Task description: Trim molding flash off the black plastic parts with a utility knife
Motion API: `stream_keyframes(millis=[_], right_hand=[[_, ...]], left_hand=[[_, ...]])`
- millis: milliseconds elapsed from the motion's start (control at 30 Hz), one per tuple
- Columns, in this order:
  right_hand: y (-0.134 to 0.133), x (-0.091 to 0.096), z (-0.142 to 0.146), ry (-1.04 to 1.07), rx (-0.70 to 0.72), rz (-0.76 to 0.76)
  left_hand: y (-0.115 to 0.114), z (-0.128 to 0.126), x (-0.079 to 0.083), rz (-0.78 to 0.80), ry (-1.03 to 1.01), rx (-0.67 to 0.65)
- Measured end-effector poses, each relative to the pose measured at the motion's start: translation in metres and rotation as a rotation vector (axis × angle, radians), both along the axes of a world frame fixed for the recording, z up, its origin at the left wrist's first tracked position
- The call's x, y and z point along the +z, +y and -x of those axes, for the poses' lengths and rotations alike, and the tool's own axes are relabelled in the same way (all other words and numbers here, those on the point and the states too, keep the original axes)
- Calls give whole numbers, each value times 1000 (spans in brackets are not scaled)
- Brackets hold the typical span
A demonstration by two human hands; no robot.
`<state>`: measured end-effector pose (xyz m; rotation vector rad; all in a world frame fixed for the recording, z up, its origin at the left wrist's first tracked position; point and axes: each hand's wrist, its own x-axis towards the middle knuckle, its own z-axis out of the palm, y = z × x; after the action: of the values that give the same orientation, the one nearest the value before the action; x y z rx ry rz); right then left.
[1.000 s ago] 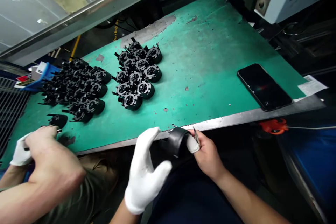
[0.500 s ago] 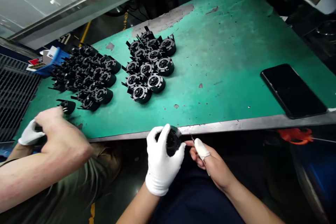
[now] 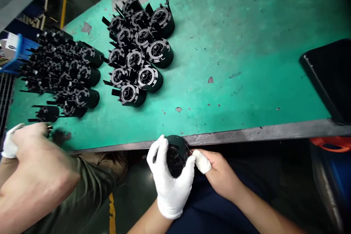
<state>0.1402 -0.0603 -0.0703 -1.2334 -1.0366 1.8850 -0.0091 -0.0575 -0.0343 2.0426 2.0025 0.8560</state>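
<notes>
My left hand [image 3: 171, 186], in a white glove, is closed around a round black plastic housing [image 3: 178, 144] at the table's front edge. Its open face, with inner ribs, is turned partly toward me. My right hand [image 3: 215, 168] is bare except for a white cover on the thumb. It pinches a thin, pointed metal tool [image 3: 188, 148], whose tip lies at the right side of the housing's rim. The tool's handle is hidden in the fingers.
Several similar black housings [image 3: 148, 76] stand grouped on the green table [image 3: 246, 80], with a denser cluster [image 3: 60, 69] farther left. A black phone [image 3: 331, 76] lies at right, near orange handles [image 3: 331, 144]. A co-worker's arm [image 3: 35, 175] reaches in from the left, beside a blue bin [image 3: 20, 55].
My right hand has moved left, bringing the tool from beside the housing to its rim. The view has moved closer to the table. The co-worker's hands have shifted slightly.
</notes>
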Motion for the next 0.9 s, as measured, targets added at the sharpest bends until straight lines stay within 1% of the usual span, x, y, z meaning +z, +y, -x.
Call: stream_keyframes(millis=[233, 333, 467, 633, 900], right_hand=[[6, 1, 0, -97, 19, 21], [6, 1, 1, -120, -6, 29], [4, -1, 1, -85, -30, 39], [5, -2, -1, -26, -10, 29], [13, -1, 0, -66, 1, 3]], left_hand=[[-2, 4, -5, 19, -17, -3], [-3, 6, -7, 7, 12, 9], [-3, 4, -8, -9, 15, 3], [-3, 3, -8, -16, -6, 10], [-4, 5, -13, -43, -5, 7]])
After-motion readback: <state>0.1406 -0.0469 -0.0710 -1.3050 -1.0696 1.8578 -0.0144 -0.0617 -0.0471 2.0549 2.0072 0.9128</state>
